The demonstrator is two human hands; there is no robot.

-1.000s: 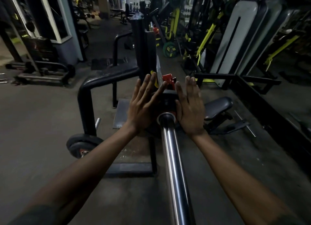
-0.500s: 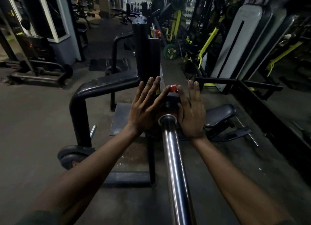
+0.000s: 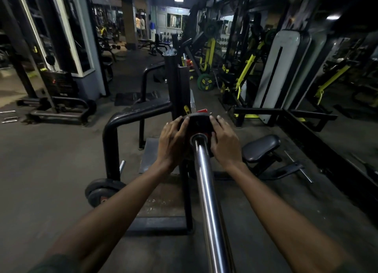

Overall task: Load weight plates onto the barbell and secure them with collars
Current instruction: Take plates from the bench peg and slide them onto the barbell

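Barbell [image 3: 206, 191]: chrome sleeve runs away from the camera, a black weight plate [image 3: 199, 122] seated on it.
Left hand [image 3: 170, 143]: fingers curled round the plate's left edge.
Right hand [image 3: 225, 143]: gripping its right edge.
Surroundings: rack upright [image 3: 177, 86] just beyond the plate; spare plates [image 3: 102, 193] on the floor left of the barbell; padded seat [image 3: 259, 149] to its right.
Writing: none legible.

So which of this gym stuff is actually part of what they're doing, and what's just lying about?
In use:
barbell sleeve
black weight plate
left hand
right hand

Lying about:
spare plates on the floor
green plate
padded seat
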